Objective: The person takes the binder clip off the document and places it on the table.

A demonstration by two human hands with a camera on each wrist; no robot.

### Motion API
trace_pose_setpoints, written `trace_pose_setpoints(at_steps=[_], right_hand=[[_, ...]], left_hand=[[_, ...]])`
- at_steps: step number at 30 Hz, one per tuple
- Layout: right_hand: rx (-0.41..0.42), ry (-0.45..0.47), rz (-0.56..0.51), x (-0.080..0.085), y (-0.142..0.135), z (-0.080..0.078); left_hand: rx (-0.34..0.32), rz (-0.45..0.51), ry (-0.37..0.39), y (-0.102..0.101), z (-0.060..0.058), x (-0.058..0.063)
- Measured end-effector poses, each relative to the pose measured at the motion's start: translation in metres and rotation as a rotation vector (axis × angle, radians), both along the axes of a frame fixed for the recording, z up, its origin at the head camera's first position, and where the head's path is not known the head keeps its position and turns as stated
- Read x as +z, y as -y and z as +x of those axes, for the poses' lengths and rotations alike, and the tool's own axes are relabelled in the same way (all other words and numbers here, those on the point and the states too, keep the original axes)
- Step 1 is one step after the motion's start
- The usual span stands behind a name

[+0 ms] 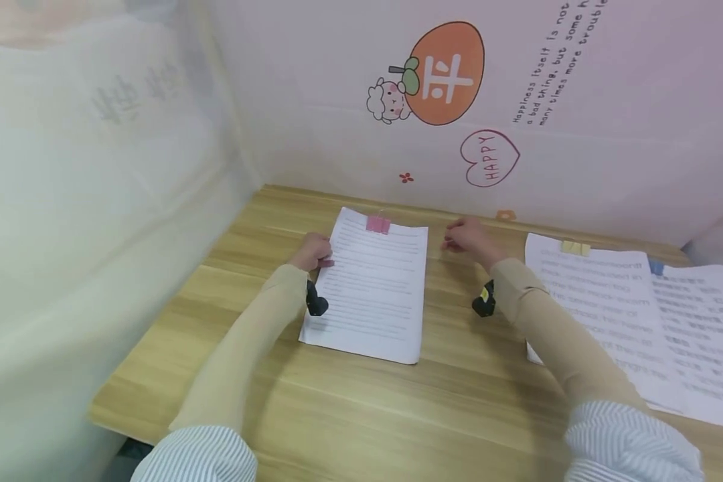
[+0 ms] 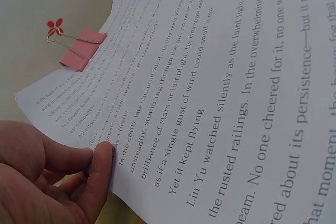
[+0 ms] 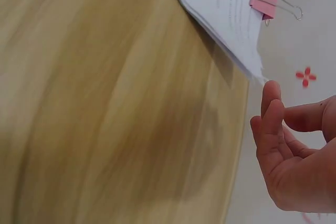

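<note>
A stack of printed sheets (image 1: 373, 288), held together by a pink binder clip (image 1: 378, 225) at its top edge, lies on the wooden table. At the stack's left edge, my left hand (image 1: 314, 252) pinches the paper between thumb and fingers, as the left wrist view shows with the hand (image 2: 63, 177) close up. My right hand (image 1: 468, 239) is off the upper right corner of the stack, apart from the paper. Its fingers (image 3: 272, 116) are loosely bent and hold nothing.
To the right lie two more clipped paper stacks, one with a yellow clip (image 1: 575, 248) and one with a blue clip (image 1: 656, 267). A printed wall covering (image 1: 313, 114) rises behind the table (image 1: 361, 415), and a pale curtain (image 1: 96, 221) hangs along the left.
</note>
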State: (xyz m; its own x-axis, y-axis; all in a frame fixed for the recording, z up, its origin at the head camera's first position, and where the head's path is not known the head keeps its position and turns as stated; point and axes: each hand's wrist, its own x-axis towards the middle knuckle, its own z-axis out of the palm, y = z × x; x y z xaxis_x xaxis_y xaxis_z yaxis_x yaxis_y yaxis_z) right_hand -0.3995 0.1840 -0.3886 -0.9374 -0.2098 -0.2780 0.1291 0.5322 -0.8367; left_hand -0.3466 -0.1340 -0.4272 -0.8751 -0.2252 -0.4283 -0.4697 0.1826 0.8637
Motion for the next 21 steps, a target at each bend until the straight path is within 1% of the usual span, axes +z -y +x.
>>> trace_pose_setpoints(at_steps=[5, 8, 10, 13, 17, 21], right_hand=[[-0.002, 0.009, -0.024, 0.006, 0.051, -0.008], [0.003, 0.018, -0.047, 0.008, 0.077, -0.011], [0.022, 0.022, -0.064, 0.008, 0.094, -0.012], [0.051, 0.029, -0.088, 0.006, 0.116, -0.013], [0.106, 0.04, -0.108, 0.004, 0.143, -0.011], [0.139, 0.051, -0.14, 0.003, 0.168, -0.011]], left_hand=[[-0.001, 0.001, -0.019, 0.033, 0.017, 0.002], [0.004, -0.015, -0.04, 0.049, 0.023, 0.002], [0.02, -0.024, -0.046, 0.058, 0.027, 0.002], [0.04, -0.043, -0.037, 0.069, 0.031, 0.002], [0.081, -0.037, -0.01, 0.085, 0.037, 0.001], [0.096, -0.029, 0.007, 0.101, 0.043, 0.0]])
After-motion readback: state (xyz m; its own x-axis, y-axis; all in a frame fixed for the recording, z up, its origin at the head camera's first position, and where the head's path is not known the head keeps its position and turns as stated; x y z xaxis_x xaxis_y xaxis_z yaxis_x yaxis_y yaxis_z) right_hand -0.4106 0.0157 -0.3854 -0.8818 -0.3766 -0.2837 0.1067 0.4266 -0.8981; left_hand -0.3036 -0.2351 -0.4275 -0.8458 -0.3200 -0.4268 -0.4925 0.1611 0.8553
